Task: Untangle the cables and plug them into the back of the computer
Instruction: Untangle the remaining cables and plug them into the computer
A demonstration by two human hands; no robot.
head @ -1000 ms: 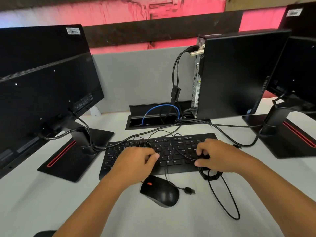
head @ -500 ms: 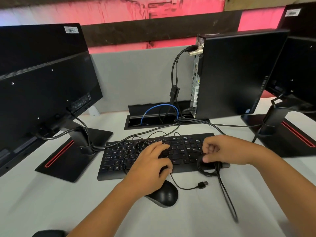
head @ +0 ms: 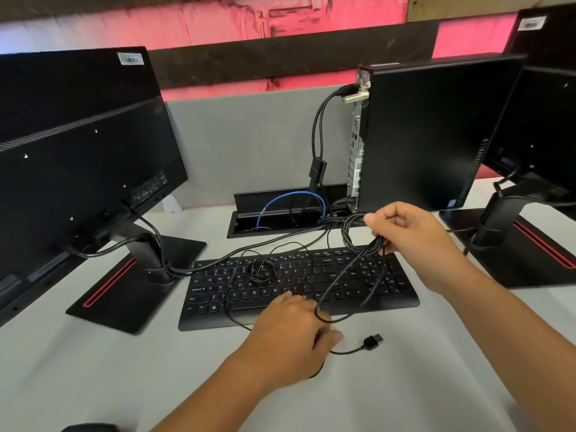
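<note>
Centrally, coiled black cables (head: 363, 244) are gripped by the right hand (head: 408, 233); the mouse (head: 314, 374) is covered by the curled left hand (head: 290, 335).

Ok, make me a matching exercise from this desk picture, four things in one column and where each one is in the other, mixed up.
Things:
1. cable bundle
2. USB plug
3. blue cable
4. small cable coil

Places:
A. lying on the keyboard keys
B. held up in the right hand
C. in the desk's cable tray
D. on the table, beside the left hand

Pairs: 1-B, 2-D, 3-C, 4-A
</note>
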